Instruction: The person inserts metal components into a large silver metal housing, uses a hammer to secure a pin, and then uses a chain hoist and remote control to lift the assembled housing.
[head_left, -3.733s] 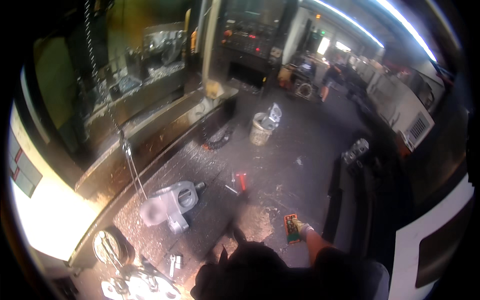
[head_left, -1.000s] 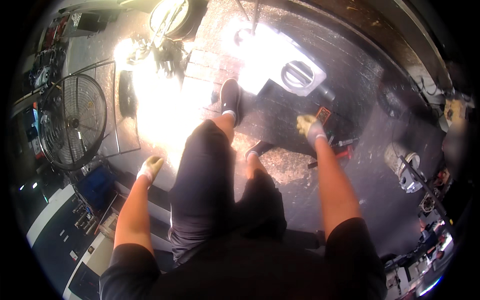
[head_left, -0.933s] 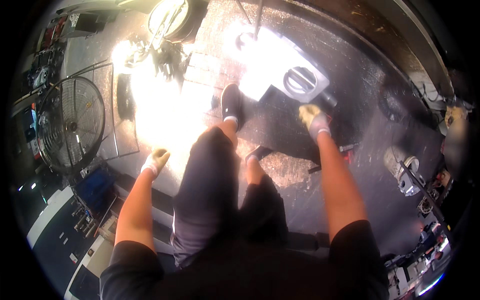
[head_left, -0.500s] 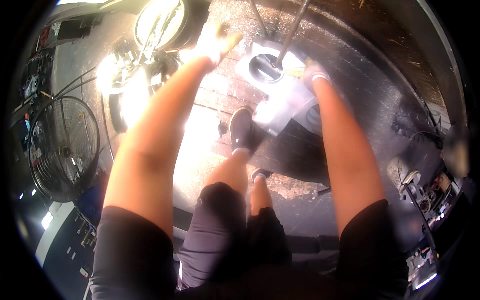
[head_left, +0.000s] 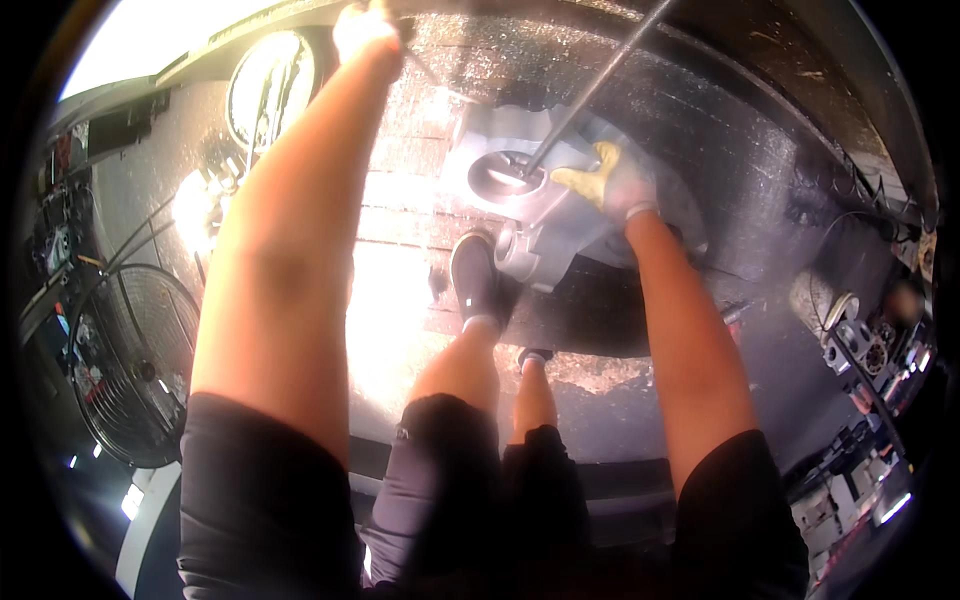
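Observation:
A grey metal casting (head_left: 560,215) with a round opening sits on the dark, wet-looking floor ahead of my feet. From its opening a long metal rod (head_left: 610,75) slants up to the right. My right hand (head_left: 615,185), in a yellow and pale glove, rests on the casting's right side, thumb and fingers spread. At the top left my left hand (head_left: 365,35) is raised and closed; glare washes out its fingers. A second thin rod (head_left: 425,65), blurred, runs down to the right from that hand and seems held in it.
To the left are a round, brightly lit container (head_left: 270,90), glaring metal parts (head_left: 195,210) and a large caged fan (head_left: 135,365). A dark raised edge (head_left: 810,70) curves along the far right. Metal parts (head_left: 855,345) lie farther right. My shoe (head_left: 473,265) is close to the casting.
My left hand has gone from spread fingers to closed and moved up and left, the thin rod shifting with it. My right hand's fingers now show spread on the casting.

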